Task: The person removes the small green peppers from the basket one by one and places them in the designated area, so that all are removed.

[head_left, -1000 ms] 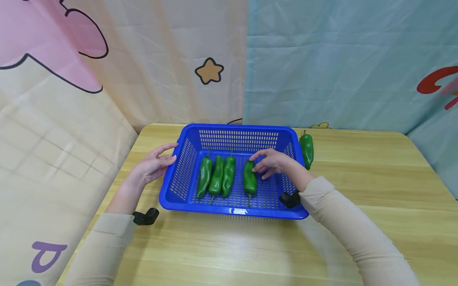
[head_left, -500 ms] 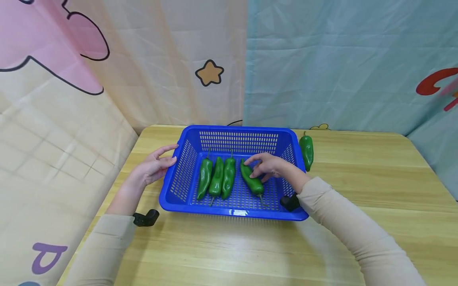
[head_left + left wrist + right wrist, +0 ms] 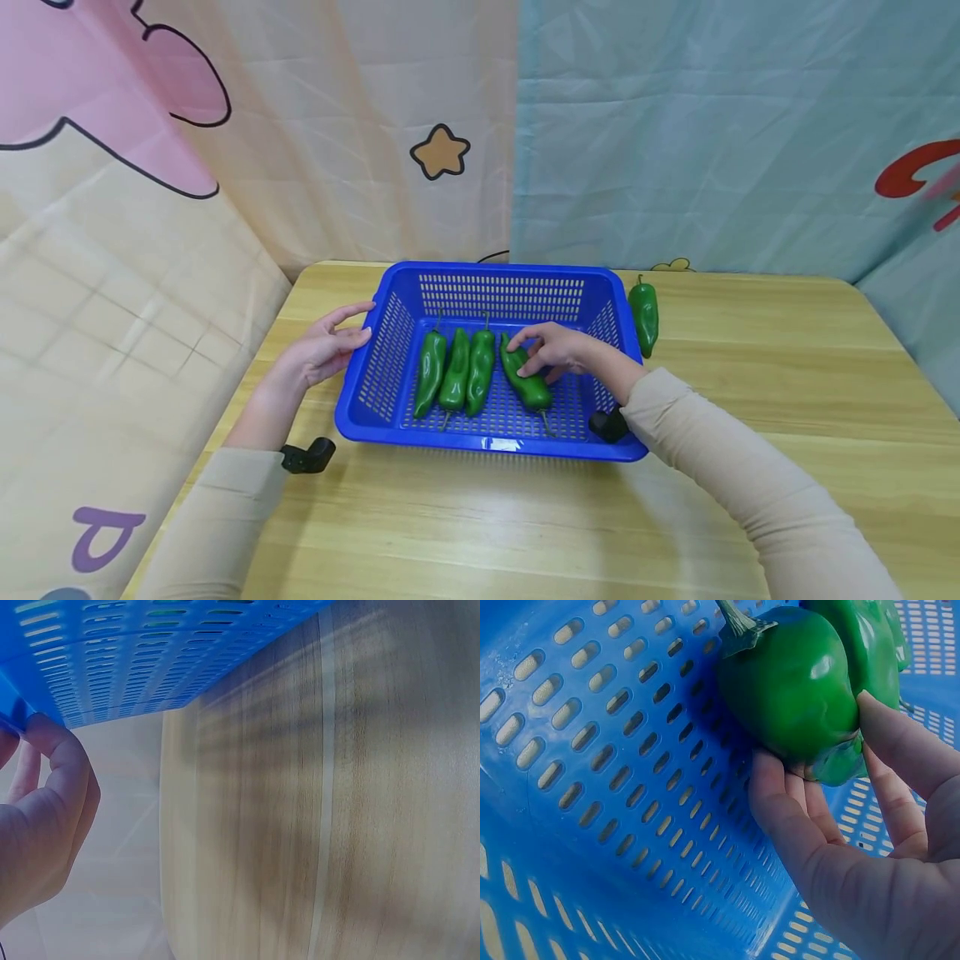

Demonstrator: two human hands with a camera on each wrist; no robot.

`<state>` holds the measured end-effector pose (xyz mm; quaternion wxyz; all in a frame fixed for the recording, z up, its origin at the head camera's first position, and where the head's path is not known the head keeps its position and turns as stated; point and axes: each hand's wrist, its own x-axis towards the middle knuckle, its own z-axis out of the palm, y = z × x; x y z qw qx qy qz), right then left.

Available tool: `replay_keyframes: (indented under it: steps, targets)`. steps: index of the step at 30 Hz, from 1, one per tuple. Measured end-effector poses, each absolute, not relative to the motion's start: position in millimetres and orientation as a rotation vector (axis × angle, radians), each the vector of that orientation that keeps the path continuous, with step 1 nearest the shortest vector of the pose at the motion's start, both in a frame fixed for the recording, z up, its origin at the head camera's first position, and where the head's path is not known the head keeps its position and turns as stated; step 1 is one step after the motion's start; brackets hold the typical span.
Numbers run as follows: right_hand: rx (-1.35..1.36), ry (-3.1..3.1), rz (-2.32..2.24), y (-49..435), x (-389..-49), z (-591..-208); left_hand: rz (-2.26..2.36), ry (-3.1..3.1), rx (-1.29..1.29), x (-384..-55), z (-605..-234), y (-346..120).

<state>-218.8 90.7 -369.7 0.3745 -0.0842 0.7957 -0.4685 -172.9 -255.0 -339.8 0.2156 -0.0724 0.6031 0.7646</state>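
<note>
Your right hand [image 3: 562, 348] pinches a glossy pepper [image 3: 531, 392] inside the slotted blue basket [image 3: 420, 437].
That pepper lies aslant on the perforated floor, its bulging shoulder and ribbed stem toward the table's [image 3: 787, 375] near edge, its narrow tip toward the far one. Your left hand [image 3: 322, 350] grips the smooth plastic rim between thumb and fingers, on the side facing the table's left edge. Three peppers [image 3: 454, 375], long, shiny and dimpled, lie side by side between your hands. Another, the outer pepper [image 3: 645, 317], plump and tapered, rests on the pale wood grain beyond the rim, near the table's far edge.
</note>
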Motion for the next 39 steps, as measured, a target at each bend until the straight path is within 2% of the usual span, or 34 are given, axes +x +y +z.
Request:
replay_keyframes:
  steps: [39]
  targets:
    - [-0.208, 1.953, -1.313, 85.4, -217.5, -351.5, 2.080, 1.700, -0.190, -173.9, -340.4, -255.9]
